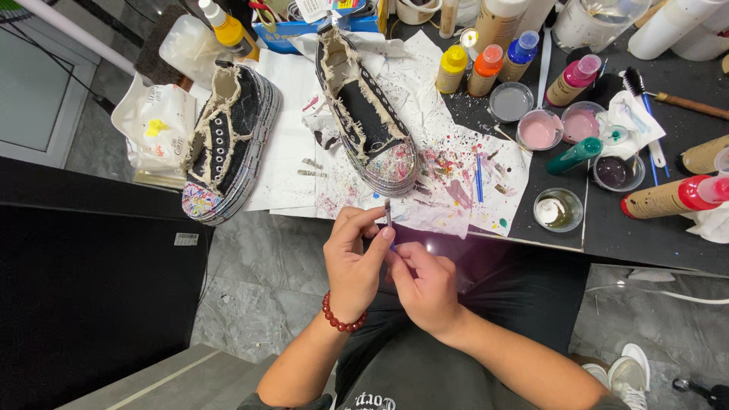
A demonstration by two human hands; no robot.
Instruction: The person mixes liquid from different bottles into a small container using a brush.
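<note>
Pinching a thin paintbrush [388,215] between thumb and fingers, the left hand [352,258] holds it upright just off the near edge of the counter [668,235]. The right hand [422,282] is curled beside it, fingertips closed on the brush's lower end. Above the hands, a frayed black shoe [368,114] lies on paint-spattered paper [448,163], with a second shoe [228,140] to its left. Paint bottles [486,70] and small cups of pink paint [539,130] stand to the right.

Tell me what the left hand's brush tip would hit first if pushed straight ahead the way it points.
Likely the paint-spattered paper, then the toe of the nearer shoe; depth is unclear. The left hand holds the brush upright.
</note>
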